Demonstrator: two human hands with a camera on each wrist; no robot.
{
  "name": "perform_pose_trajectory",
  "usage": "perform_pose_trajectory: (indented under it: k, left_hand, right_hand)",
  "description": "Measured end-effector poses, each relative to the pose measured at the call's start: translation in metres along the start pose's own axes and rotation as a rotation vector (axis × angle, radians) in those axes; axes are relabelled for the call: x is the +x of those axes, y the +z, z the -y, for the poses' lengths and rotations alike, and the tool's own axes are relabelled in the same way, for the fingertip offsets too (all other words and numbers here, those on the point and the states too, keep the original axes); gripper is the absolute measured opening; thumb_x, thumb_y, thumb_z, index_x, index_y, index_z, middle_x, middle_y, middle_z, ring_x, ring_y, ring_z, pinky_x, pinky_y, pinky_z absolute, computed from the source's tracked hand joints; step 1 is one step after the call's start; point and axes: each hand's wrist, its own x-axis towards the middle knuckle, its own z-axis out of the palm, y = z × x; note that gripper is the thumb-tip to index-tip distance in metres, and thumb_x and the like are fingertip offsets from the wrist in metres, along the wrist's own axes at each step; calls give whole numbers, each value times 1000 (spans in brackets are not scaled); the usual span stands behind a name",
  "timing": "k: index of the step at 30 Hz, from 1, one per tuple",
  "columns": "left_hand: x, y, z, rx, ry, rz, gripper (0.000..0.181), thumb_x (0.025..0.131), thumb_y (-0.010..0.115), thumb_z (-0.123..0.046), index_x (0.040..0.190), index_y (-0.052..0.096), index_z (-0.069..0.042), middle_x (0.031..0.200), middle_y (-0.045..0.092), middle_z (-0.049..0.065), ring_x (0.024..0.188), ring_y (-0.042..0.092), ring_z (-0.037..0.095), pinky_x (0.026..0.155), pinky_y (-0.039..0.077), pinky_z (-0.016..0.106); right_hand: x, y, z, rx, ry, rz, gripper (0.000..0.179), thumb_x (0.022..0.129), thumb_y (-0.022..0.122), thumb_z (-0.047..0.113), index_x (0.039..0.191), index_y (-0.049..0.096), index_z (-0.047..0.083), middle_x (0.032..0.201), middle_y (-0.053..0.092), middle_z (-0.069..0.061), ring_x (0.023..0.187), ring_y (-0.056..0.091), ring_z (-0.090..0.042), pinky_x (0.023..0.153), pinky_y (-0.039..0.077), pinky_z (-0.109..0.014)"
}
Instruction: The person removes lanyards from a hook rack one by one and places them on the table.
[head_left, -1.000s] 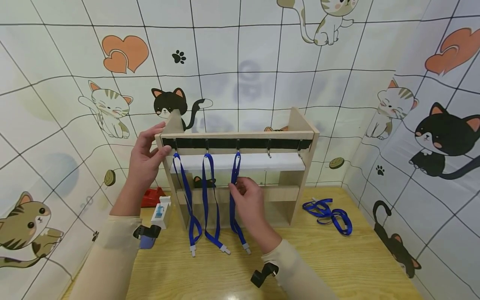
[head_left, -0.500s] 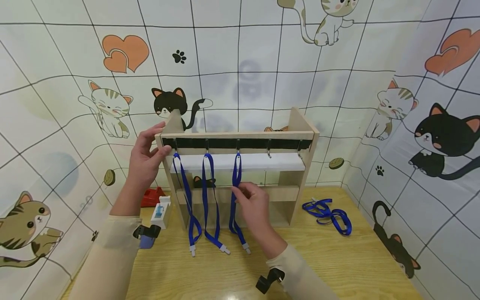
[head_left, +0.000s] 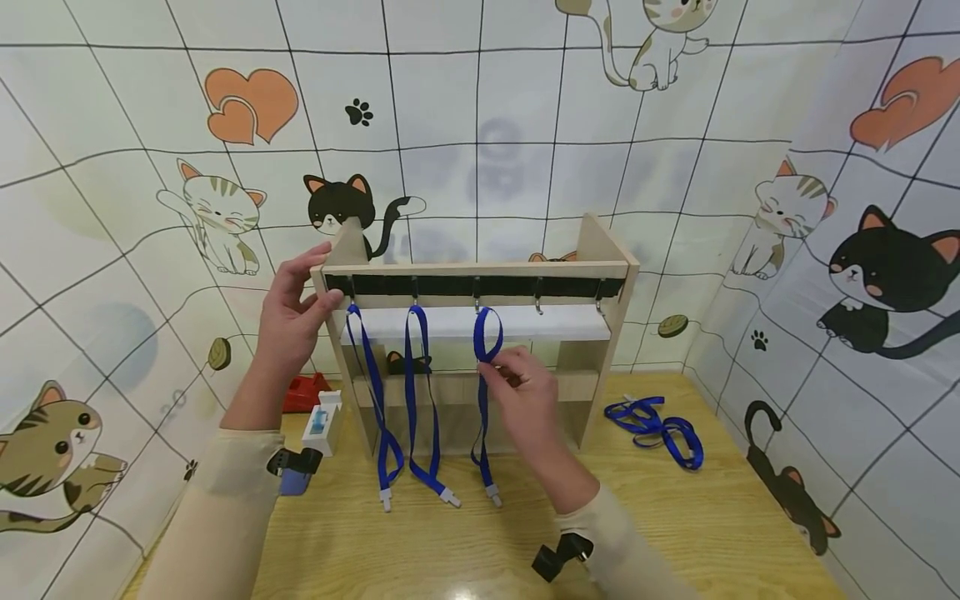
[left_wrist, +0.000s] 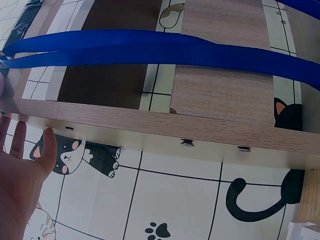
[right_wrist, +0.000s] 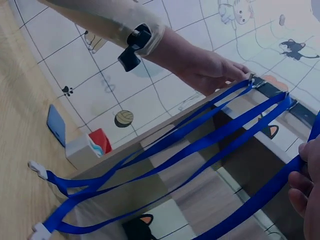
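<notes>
My right hand (head_left: 525,396) pinches a blue lanyard (head_left: 483,417) between thumb and fingers, just below its small round loop. The loop stands right by the middle hook (head_left: 477,305) of the wooden rack (head_left: 468,270), and a white clip dangles at the bottom. To its left, two more blue lanyards (head_left: 375,408) hang from hooks. My left hand (head_left: 291,312) rests on the rack's upper left corner, thumb at the front. In the left wrist view, straight fingers (left_wrist: 47,155) touch the side panel. The right wrist view shows the held strap (right_wrist: 265,192) running down from my fingertips.
Two hooks (head_left: 538,307) on the right of the black strip (head_left: 442,286) carry nothing. Another blue lanyard (head_left: 648,425) lies loosely coiled on the table (head_left: 675,533), right of the rack. Left of it are a red object (head_left: 302,392), a white box (head_left: 320,427) and a blue item (head_left: 294,483).
My right hand has moved to the right and slightly upward with the third lanyard, whose loop has widened and shifted right of the middle hook. My left hand has stayed in place.
</notes>
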Motion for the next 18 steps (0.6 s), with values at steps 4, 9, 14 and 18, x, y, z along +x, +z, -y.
perform_pose_trajectory:
  k: [4,9,14,18]
  left_hand:
    - [0,0,-1,12,-7,2,53,106,72,-2,156,54,-6,170,50,1,154,41,38,111,50,36]
    - [0,0,0,11,-3,1,53,106,72,-2,155,54,-6,170,50,1,153,43,35,110,51,35]
    - [0,0,0,13,3,0,52,106,72,-3,155,55,-6,169,51,2,153,43,36,110,51,33]
    - [0,-1,1,7,-2,-1,53,106,73,-3,156,54,-6,169,51,1,153,42,38,110,51,33]
  right_hand:
    - [7,-13,10,-8,-56,12,5,100,82,4,102,87,6,102,80,-3,83,70,-19,72,57,-23]
    - [10,-30,21,-23,-81,39,14,101,79,1,109,88,9,100,81,0,79,68,-17,69,56,-24]
    - [14,-50,28,-96,-116,67,16,100,80,-1,111,88,9,101,81,-1,81,70,-15,71,59,-24]
    - [18,-69,32,-135,-124,90,19,102,78,-1,113,87,11,104,80,-1,86,70,-14,75,59,-21]
